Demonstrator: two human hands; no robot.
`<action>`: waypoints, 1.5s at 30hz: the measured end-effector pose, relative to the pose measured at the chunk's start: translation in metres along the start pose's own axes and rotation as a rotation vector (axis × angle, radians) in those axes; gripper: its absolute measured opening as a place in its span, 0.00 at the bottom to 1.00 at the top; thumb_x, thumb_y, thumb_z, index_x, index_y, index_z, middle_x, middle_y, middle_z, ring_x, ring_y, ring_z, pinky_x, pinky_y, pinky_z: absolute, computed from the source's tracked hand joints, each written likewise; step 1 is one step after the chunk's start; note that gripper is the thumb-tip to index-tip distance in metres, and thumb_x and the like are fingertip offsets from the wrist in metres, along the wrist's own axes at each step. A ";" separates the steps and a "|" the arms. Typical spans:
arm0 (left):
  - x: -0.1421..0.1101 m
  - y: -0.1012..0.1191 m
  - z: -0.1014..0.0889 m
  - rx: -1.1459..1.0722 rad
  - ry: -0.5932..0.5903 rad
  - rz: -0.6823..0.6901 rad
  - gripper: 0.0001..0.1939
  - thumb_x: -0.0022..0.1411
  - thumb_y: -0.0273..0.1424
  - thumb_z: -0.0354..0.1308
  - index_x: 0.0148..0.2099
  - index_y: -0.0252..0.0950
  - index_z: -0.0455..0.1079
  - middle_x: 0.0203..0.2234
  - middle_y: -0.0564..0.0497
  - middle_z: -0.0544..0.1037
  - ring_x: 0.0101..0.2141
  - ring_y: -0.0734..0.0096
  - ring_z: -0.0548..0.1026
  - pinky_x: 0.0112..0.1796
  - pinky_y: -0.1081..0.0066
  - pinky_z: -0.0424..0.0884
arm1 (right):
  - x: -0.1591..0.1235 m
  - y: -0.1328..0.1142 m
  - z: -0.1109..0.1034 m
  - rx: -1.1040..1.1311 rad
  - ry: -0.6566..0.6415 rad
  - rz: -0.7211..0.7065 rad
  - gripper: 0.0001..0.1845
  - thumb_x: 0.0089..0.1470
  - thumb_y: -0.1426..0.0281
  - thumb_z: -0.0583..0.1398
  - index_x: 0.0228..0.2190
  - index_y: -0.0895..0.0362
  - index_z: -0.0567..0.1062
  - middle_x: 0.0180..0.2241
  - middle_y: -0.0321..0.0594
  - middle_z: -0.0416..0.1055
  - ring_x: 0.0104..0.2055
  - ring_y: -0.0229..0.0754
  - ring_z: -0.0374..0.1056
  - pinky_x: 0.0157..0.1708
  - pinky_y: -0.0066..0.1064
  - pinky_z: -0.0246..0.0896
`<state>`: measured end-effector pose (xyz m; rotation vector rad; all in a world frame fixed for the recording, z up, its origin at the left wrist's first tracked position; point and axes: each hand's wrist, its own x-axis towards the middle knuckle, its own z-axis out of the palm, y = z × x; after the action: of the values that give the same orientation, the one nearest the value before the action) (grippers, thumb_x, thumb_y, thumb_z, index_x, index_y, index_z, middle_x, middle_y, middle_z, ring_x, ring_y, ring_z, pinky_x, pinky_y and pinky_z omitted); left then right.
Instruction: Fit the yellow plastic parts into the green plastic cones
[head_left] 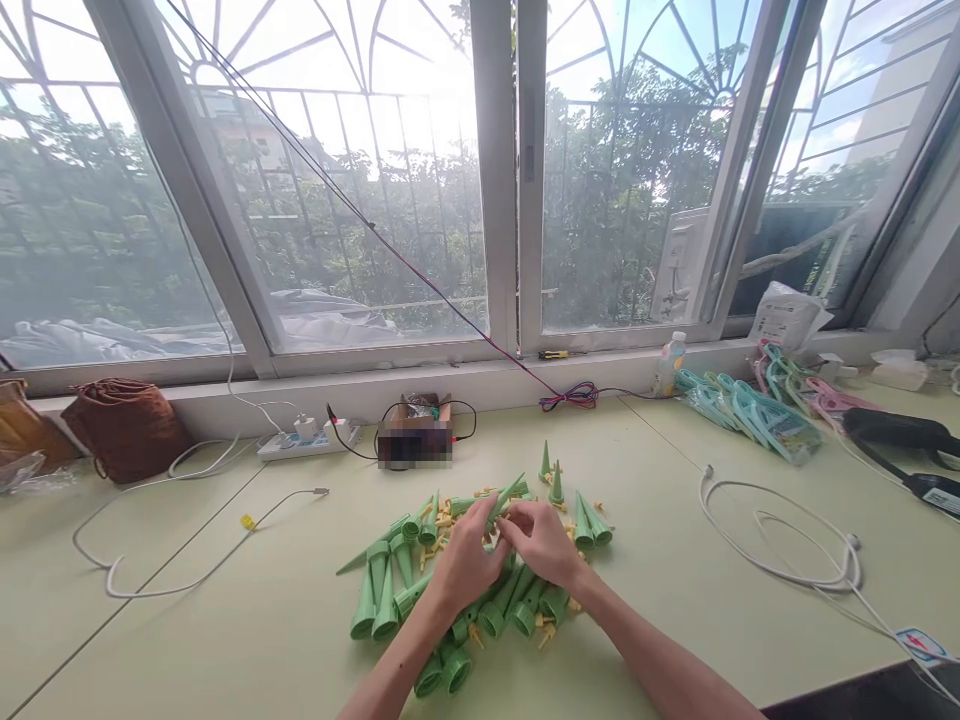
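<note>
My left hand [466, 560] is closed around a green plastic watering spike [511, 492], whose tapered tip points up and to the right. Against it, my right hand [546, 545] is pinched; whatever sits between its fingertips is too small and hidden to make out. Beneath and around both hands lies a pile of similar hollow green spikes [385, 602], some with their round open ends facing me. Small yellow plastic valve pieces [546, 634] are scattered among them. Two spikes [555, 486] stand upright behind my right hand, and a few more [592, 522] lean together to its right.
Behind the pile is a small cardboard box [435, 408] beside a white power strip [307, 440]. White cables [191, 585] run across the left; a coiled cable [780, 580] lies right. A bottle [669, 365], teal plastic items [757, 415] and a brown bag [127, 428] line the window side.
</note>
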<state>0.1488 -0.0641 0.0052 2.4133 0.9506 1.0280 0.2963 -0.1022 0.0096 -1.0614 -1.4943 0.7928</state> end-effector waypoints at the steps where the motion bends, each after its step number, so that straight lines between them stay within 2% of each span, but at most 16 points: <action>1: 0.000 0.001 0.000 -0.007 0.007 0.003 0.25 0.59 0.26 0.54 0.60 0.36 0.63 0.50 0.40 0.74 0.48 0.56 0.74 0.47 0.59 0.72 | 0.001 0.000 0.000 0.046 -0.007 0.023 0.15 0.57 0.63 0.59 0.23 0.57 0.75 0.23 0.40 0.73 0.26 0.40 0.68 0.27 0.30 0.61; 5: 0.001 0.004 -0.003 -0.046 0.024 0.023 0.24 0.60 0.26 0.54 0.58 0.37 0.63 0.50 0.41 0.74 0.49 0.56 0.73 0.49 0.58 0.70 | 0.005 0.000 -0.001 0.251 -0.039 0.147 0.18 0.52 0.56 0.63 0.23 0.58 0.75 0.20 0.38 0.71 0.21 0.37 0.63 0.23 0.29 0.58; 8: 0.001 0.006 -0.004 -0.056 0.042 0.037 0.23 0.60 0.27 0.55 0.58 0.37 0.64 0.49 0.41 0.74 0.49 0.55 0.73 0.49 0.57 0.70 | 0.006 0.000 -0.004 0.420 -0.099 0.239 0.21 0.46 0.52 0.66 0.23 0.60 0.75 0.21 0.37 0.71 0.21 0.35 0.62 0.24 0.28 0.57; 11: 0.001 0.005 -0.004 -0.041 0.050 0.040 0.23 0.60 0.28 0.55 0.58 0.36 0.63 0.50 0.40 0.74 0.50 0.54 0.73 0.49 0.57 0.70 | 0.006 -0.001 -0.006 0.554 -0.151 0.310 0.23 0.44 0.52 0.67 0.23 0.61 0.76 0.22 0.39 0.72 0.22 0.34 0.63 0.25 0.27 0.57; 14: 0.000 0.004 -0.003 -0.025 0.056 0.038 0.23 0.60 0.28 0.55 0.58 0.36 0.63 0.51 0.39 0.74 0.51 0.54 0.72 0.50 0.57 0.69 | 0.004 -0.003 -0.007 0.582 -0.144 0.324 0.22 0.44 0.53 0.68 0.24 0.62 0.76 0.22 0.40 0.73 0.22 0.33 0.63 0.24 0.25 0.56; 19: 0.000 0.005 -0.004 -0.024 0.062 0.014 0.23 0.61 0.29 0.55 0.59 0.37 0.62 0.50 0.40 0.74 0.49 0.55 0.73 0.47 0.59 0.71 | 0.003 -0.010 -0.007 0.476 -0.151 0.272 0.21 0.48 0.53 0.66 0.28 0.60 0.79 0.25 0.41 0.74 0.25 0.36 0.66 0.25 0.27 0.59; 24: 0.001 0.004 -0.004 -0.017 0.051 0.017 0.25 0.61 0.27 0.55 0.61 0.38 0.61 0.51 0.40 0.74 0.49 0.56 0.74 0.48 0.59 0.71 | 0.004 -0.008 -0.004 0.327 -0.129 0.191 0.19 0.51 0.55 0.63 0.24 0.59 0.78 0.21 0.38 0.71 0.22 0.36 0.62 0.23 0.28 0.58; 31: 0.000 -0.003 -0.001 0.022 0.004 0.035 0.26 0.61 0.25 0.53 0.62 0.39 0.60 0.54 0.40 0.71 0.54 0.54 0.70 0.51 0.56 0.69 | 0.000 0.000 0.001 -0.082 0.036 -0.055 0.16 0.57 0.65 0.59 0.21 0.57 0.76 0.21 0.39 0.71 0.24 0.40 0.63 0.27 0.31 0.57; 34: -0.001 -0.003 -0.001 0.022 -0.027 0.032 0.26 0.62 0.24 0.51 0.63 0.38 0.58 0.54 0.39 0.70 0.53 0.55 0.70 0.51 0.56 0.69 | -0.001 0.002 0.001 -0.121 0.049 -0.073 0.17 0.56 0.65 0.58 0.19 0.56 0.75 0.19 0.39 0.69 0.23 0.40 0.61 0.26 0.31 0.56; 38: -0.001 0.001 -0.002 0.000 -0.011 0.050 0.25 0.62 0.24 0.52 0.61 0.37 0.59 0.52 0.39 0.71 0.51 0.56 0.71 0.51 0.56 0.69 | 0.002 0.002 0.001 0.095 0.009 0.023 0.15 0.54 0.61 0.60 0.22 0.57 0.77 0.23 0.40 0.73 0.25 0.40 0.65 0.27 0.31 0.59; 45: 0.000 0.007 -0.005 -0.042 0.030 0.075 0.21 0.63 0.28 0.53 0.58 0.36 0.60 0.50 0.39 0.72 0.49 0.57 0.72 0.48 0.60 0.70 | 0.005 -0.005 -0.006 0.542 -0.159 0.319 0.19 0.44 0.56 0.67 0.22 0.61 0.77 0.21 0.39 0.72 0.21 0.34 0.61 0.24 0.26 0.55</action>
<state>0.1483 -0.0691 0.0120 2.4221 0.8452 1.1018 0.3016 -0.0998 0.0173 -0.8399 -1.1442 1.4406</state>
